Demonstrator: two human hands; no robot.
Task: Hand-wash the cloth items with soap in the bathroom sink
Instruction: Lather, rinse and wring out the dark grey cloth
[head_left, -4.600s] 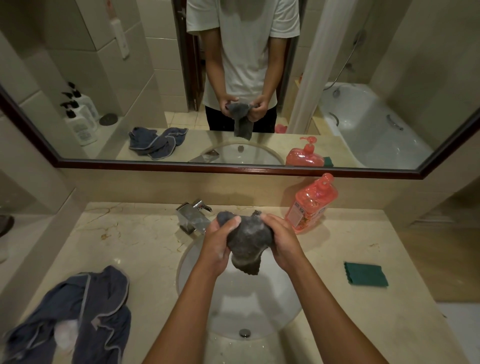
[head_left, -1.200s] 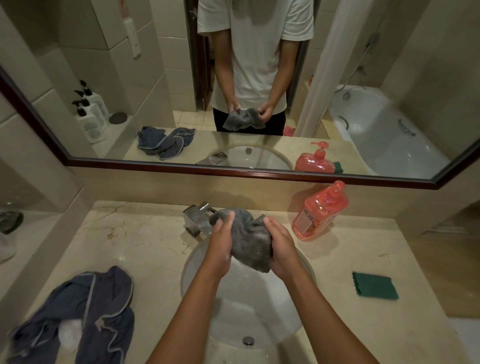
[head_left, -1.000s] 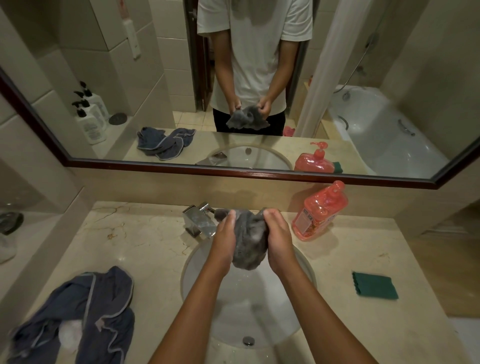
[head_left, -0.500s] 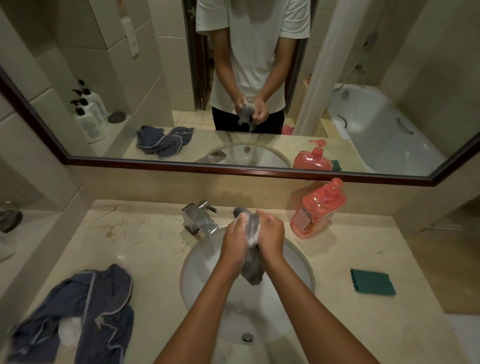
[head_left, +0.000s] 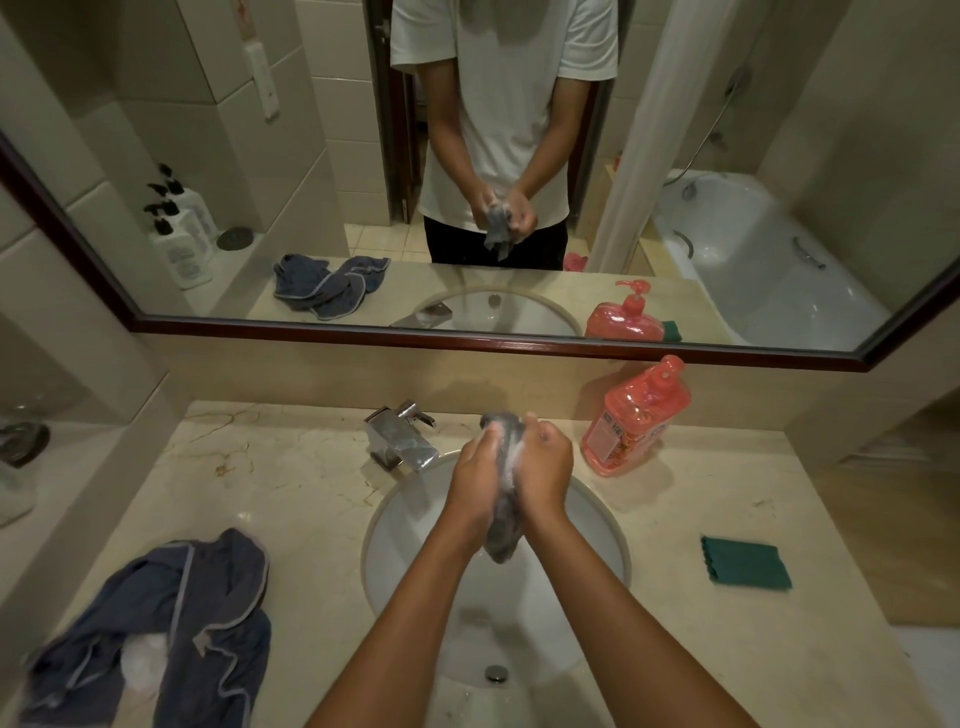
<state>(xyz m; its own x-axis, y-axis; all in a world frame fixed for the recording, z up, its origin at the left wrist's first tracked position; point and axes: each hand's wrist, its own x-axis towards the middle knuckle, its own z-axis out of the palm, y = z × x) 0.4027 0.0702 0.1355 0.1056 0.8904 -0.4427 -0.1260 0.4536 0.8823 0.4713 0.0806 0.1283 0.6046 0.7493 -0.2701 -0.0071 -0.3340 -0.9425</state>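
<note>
Grey washcloth: frame centre, above sink; spread wide a second ago, now bunched into a sudsy vertical roll. Left hand, right hand: both clasping it, palms together. Judged: lathering underway; rinse pending. Blue towel, lower left: waiting.

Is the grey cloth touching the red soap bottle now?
Apart. The head view shows the grey cloth pressed between both hands above the sink, with the right hand and bare counter separating it from the red soap bottle.
</note>
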